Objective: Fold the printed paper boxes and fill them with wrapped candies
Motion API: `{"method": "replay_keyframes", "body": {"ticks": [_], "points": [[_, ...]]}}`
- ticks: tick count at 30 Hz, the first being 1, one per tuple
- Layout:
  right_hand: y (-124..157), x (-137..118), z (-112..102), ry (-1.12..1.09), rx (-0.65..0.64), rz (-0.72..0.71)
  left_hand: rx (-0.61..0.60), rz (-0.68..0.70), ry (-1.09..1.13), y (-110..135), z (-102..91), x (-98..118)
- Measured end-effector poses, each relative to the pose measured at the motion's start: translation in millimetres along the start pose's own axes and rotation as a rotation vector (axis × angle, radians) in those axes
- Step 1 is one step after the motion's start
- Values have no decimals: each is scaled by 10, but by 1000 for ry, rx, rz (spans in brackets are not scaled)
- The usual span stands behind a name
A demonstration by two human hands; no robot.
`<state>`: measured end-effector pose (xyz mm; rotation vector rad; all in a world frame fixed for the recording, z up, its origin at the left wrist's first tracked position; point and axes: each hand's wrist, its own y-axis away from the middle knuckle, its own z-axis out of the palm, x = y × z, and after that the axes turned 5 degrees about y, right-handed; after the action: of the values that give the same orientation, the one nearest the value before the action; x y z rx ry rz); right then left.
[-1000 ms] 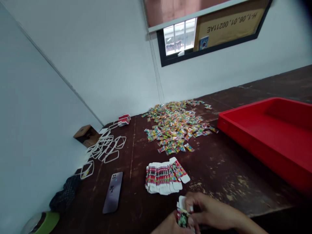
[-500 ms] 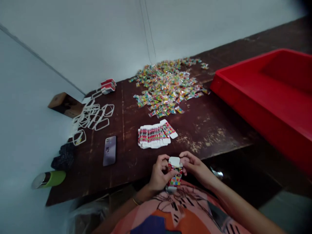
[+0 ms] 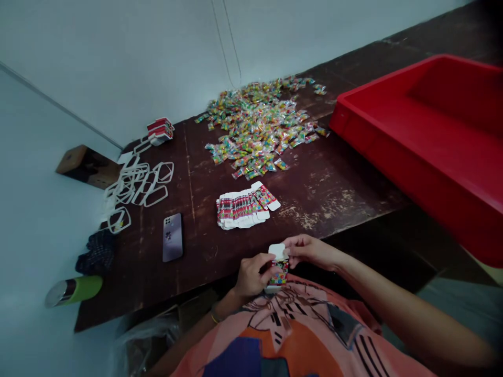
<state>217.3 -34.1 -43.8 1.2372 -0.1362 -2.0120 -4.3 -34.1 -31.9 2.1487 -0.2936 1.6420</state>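
A small printed cardboard box, red and multicoloured with white flaps, is held close to my body at the table's front edge. My left hand grips its left side, thumb across the printed front. At the upper right, my right hand pinches the box near its raised white top flap. Just beyond my hands a fanned stack of flat printed cartons lies on the table. Behind that spreads a big heap of small clear packets with colourful candies.
A large red tray stands at the right. On the left are a purple phone, white looped bands, a wooden box, dark cloth and a green bottle. Red-and-white cartons sit near the wall.
My right hand has shifted to the box's upper right, by the top flap. My left hand still grips the box. The whole view has shifted slightly.
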Motion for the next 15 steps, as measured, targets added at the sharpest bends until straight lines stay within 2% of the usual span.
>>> {"method": "replay_keyframes", "body": {"ticks": [3, 6, 8, 11, 13, 15], "points": [[4, -54, -5, 80, -15, -9, 12, -28, 52, 4, 27, 57], [-33, -78, 36, 132, -38, -11, 71, -148, 278, -18, 100, 112], [-67, -101, 86, 229, -25, -47, 19, -291, 539, -51, 152, 131], [-91, -176, 167, 497, -12, -186, -122, -510, 868, -106, 195, 127], [-88, -237, 207, 657, -37, -286, -182, -559, 963, -126, 195, 107], [-88, -275, 228, 738, -25, -333, -221, -552, 1002, -125, 179, 75]]}}
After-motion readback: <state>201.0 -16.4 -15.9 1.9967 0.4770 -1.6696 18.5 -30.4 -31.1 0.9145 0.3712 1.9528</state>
